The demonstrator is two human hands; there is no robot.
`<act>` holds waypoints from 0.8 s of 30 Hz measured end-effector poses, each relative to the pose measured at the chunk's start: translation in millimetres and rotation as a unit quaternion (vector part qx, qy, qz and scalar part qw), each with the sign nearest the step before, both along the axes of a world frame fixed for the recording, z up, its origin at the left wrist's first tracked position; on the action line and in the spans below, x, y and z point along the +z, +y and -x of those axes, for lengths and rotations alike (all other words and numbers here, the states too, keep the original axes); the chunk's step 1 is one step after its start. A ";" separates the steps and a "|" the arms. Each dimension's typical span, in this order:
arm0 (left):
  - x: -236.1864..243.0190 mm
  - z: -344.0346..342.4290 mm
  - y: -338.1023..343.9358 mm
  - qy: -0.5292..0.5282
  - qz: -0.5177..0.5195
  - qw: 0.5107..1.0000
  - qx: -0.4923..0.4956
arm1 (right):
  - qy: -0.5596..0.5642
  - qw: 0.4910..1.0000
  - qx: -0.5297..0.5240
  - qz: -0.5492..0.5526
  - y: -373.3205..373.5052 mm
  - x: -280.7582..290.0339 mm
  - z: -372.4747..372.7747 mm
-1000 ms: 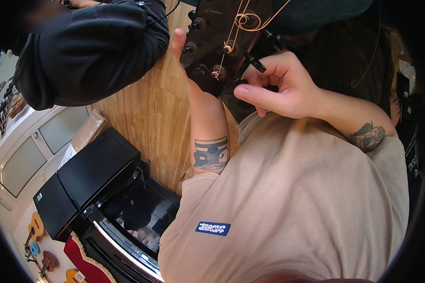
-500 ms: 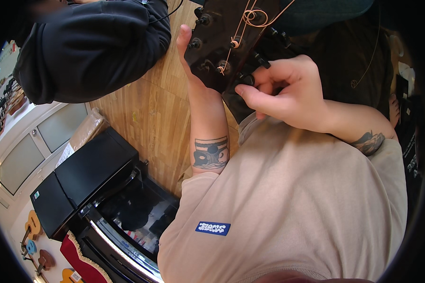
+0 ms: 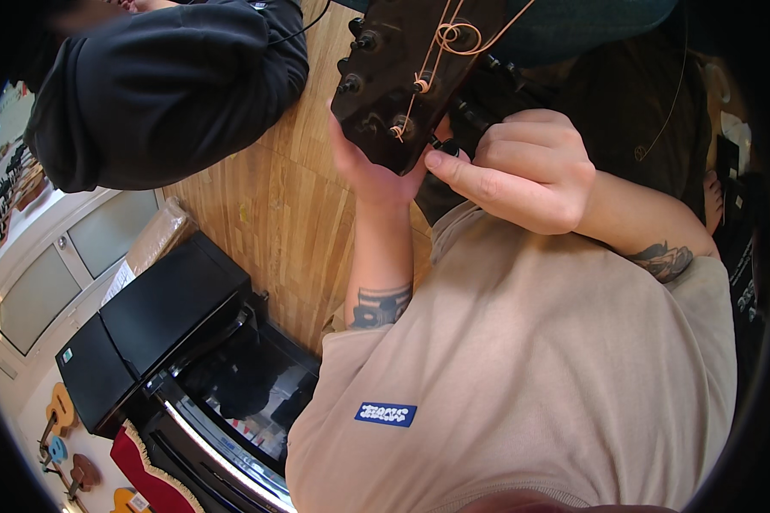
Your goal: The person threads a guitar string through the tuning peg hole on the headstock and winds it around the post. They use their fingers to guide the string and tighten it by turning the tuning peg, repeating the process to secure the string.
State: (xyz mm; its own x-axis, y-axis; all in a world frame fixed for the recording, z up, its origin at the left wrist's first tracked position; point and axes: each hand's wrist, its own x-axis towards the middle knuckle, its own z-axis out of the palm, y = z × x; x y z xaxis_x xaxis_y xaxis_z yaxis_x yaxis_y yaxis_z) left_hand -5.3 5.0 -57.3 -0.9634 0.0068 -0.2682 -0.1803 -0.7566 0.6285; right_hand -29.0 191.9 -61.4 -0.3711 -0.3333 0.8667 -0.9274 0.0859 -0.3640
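A dark guitar headstock [image 3: 402, 81] points toward me at the top centre, with tuning posts on its face and black tuning pegs along both sides. Copper-coloured strings [image 3: 432, 51] run along it; two wind round posts, and one makes a loose loop. My left hand [image 3: 376, 175] cups the near end of the headstock from behind, most of its fingers hidden. At the right edge, my right hand [image 3: 522, 171] is closed with its thumb against the nearest tuning peg [image 3: 445, 147]. The curled fingers partly hide that grip.
Someone in a dark top [image 3: 171, 94] sits at the upper left. A black cabinet-like piece [image 3: 171, 299] with a glossy panel stands at lower left, by a wrapped package [image 3: 158, 235]. Small guitars [image 3: 60, 410] hang on the wall. A thin loose string [image 3: 672, 120] dangles at the right.
My left thumb has dropped from the headstock's left side to behind it, and the left forearm has turned. My right hand has rolled over at the peg, its knuckles now uppermost.
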 end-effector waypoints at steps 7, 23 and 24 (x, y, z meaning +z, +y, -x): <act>19.9 -23.3 -17.4 0.090 0.204 0.971 -0.084 | -0.245 0.965 0.016 0.090 -7.0 15.3 -11.7; 33.1 -16.0 -3.9 0.096 0.267 0.957 -0.064 | -0.213 0.973 -0.074 0.047 -7.0 16.1 -16.2; 32.9 -16.4 -4.0 0.099 0.271 0.955 -0.062 | -0.178 0.979 -0.079 0.058 -8.0 14.5 -13.9</act>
State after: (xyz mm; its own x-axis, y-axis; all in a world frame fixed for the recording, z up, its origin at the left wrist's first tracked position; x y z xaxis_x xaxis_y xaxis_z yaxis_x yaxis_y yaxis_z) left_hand 11.1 1.0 -24.4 -0.9964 0.0362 -0.0765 -0.0837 -0.2904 0.9532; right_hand -15.0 183.9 -46.9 -0.6959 -0.1542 0.7014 -0.7181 0.1559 -0.6782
